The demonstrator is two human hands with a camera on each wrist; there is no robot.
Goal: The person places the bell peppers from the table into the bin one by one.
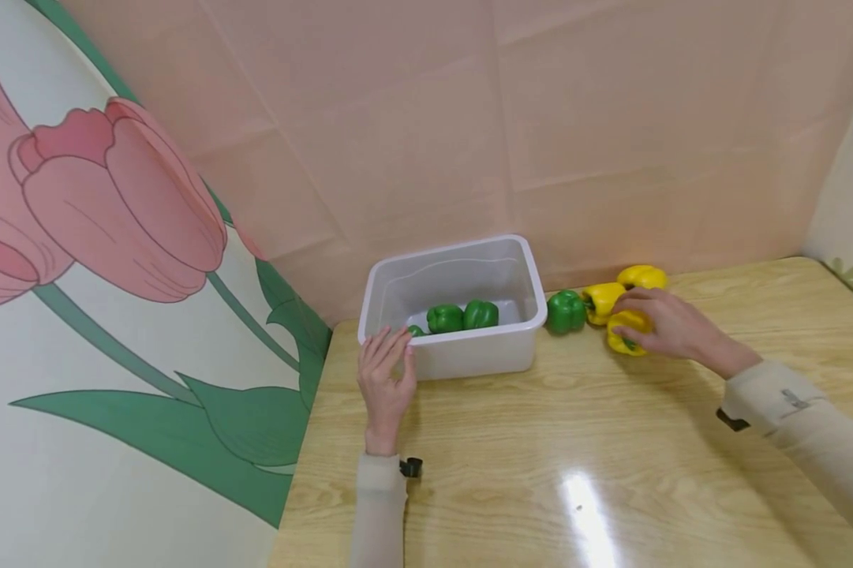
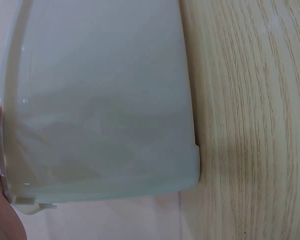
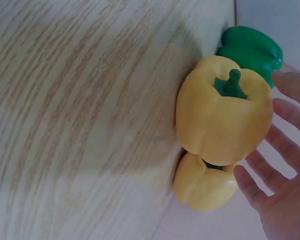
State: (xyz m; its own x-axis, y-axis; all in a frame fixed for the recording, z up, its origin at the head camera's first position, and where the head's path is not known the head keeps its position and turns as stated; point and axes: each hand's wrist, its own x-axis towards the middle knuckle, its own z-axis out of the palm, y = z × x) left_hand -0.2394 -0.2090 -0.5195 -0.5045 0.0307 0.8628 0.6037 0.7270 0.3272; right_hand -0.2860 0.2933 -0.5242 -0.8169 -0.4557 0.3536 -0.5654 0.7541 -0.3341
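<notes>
My left hand [image 1: 385, 381] rests its extended fingers on the near-left rim of a pale grey plastic bin [image 1: 476, 356]. Inside the bin lie green bell peppers [image 1: 480, 314], one of them partly hidden by the front rim. Over on the right, my right hand [image 1: 671, 323] reaches across the nearest yellow bell pepper [image 1: 619, 339]. In the right wrist view its fingers are spread beside that yellow pepper [image 3: 222, 125]; contact is unclear. Behind it are two more yellow bell peppers [image 1: 600, 300]. A green bell pepper [image 1: 565, 312] stands between them and the bin.
The wood-grain table [image 1: 511, 465] ends at a pink sheet-covered wall [image 1: 412, 158] just behind the bin and peppers. A wall painted with tulips [image 1: 128, 197] borders the left side, and another pale wall [image 1: 852, 205] stands at the right.
</notes>
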